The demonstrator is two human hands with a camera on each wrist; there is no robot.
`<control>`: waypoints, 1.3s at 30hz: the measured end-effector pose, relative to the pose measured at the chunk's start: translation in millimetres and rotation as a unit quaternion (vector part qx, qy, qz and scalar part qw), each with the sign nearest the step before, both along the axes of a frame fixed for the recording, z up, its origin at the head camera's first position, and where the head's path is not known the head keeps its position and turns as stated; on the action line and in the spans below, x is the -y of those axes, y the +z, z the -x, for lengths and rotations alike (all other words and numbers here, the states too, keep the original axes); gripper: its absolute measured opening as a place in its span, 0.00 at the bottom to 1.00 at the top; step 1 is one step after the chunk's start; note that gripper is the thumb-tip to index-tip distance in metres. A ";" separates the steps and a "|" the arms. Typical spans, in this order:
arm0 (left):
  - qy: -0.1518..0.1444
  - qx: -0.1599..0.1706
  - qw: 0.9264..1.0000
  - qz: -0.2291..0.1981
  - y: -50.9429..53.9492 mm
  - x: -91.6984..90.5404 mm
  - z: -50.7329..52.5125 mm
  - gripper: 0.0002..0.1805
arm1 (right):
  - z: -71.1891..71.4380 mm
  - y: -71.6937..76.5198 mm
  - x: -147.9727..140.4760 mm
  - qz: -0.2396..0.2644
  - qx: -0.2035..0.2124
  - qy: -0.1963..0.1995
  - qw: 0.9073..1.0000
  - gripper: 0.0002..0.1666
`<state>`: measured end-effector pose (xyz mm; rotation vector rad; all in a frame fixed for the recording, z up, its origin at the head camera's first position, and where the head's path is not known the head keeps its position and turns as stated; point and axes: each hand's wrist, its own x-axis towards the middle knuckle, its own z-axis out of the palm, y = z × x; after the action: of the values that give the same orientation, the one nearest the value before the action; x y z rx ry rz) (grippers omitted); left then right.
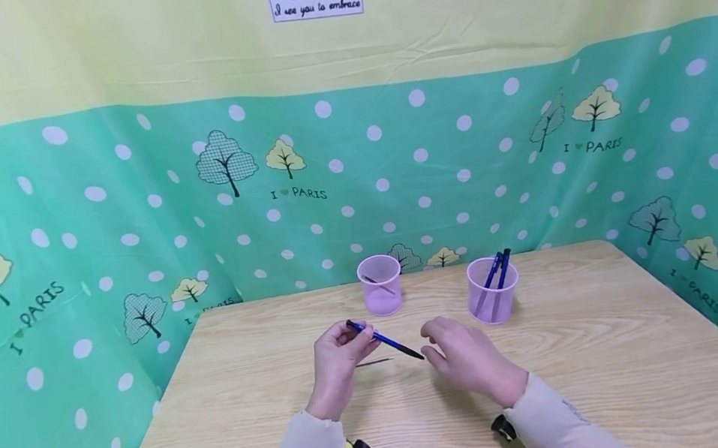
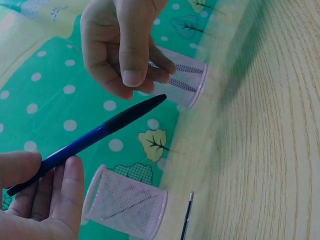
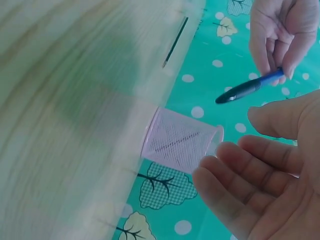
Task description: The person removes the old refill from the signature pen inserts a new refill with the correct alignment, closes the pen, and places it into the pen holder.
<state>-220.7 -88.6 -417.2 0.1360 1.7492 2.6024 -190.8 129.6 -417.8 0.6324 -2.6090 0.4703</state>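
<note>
A blue ballpoint pen (image 1: 384,339) with a black grip is pinched near its rear end by my left hand (image 1: 341,359). Its tip slants down to the right, toward my right hand (image 1: 471,360). In the right wrist view the right hand's fingers (image 3: 245,175) are loosely bent with nothing between them, apart from the pen. A thin dark pen refill (image 2: 187,215) lies on the table just beyond the left hand. Behind it stands a pink mesh cup (image 1: 383,300) with one thin stick-like item inside.
Another pink mesh cup (image 1: 488,305) stands further right, holding blue pens (image 1: 500,270) that lean to the right. The wooden table (image 1: 623,371) meets a green dotted cloth (image 1: 396,196) along its back and sides.
</note>
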 end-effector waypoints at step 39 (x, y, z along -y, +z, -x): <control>0.003 -0.001 1.000 0.011 1.1 0.5 1.2 0.17 | 8.7 4.9 -67.0 0.055 0.007 -0.100 0.993 0.18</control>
<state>-221.9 -89.2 -416.1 0.1333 1.7809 2.5871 -199.6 196.5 -412.9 0.3278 -2.6024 0.5519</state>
